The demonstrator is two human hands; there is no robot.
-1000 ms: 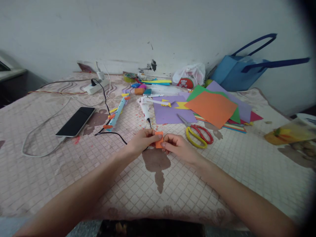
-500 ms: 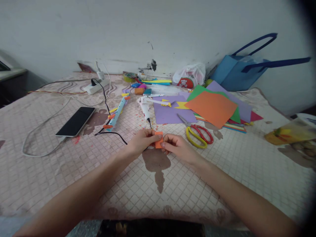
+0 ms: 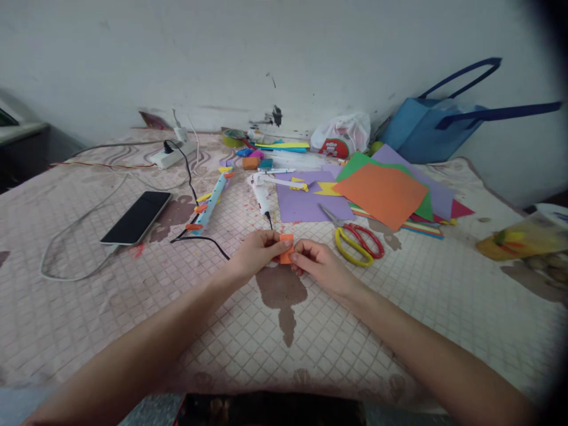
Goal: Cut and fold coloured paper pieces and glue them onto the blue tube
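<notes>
Between my two hands is a small orange piece of paper point(image 3: 286, 254), held over the middle of the table. My left hand point(image 3: 256, 251) pinches its left side, thumb across the front. At the right edge, the thumb and fingers of my right hand point(image 3: 316, 260) are closed on the same piece. Just beyond my hands lies a white glue gun point(image 3: 260, 192) with its black cord running toward me. Scissors point(image 3: 357, 239) with one yellow and one red handle rest to the right of my right hand, blades pointing away.
Left are a phone point(image 3: 136, 218) on a white cable, a light-blue strip point(image 3: 212, 201) with coloured pieces, and a power strip point(image 3: 175, 155). Coloured paper sheets point(image 3: 381, 192) lie at right, near a blue bag point(image 3: 426, 130) and a plastic cup point(image 3: 519, 236). Purple paper point(image 3: 306, 207) lies behind the scissors.
Both hands keep their pinch on the orange paper, which has shifted very slightly upward in view. Nothing else has visibly moved on the table.
</notes>
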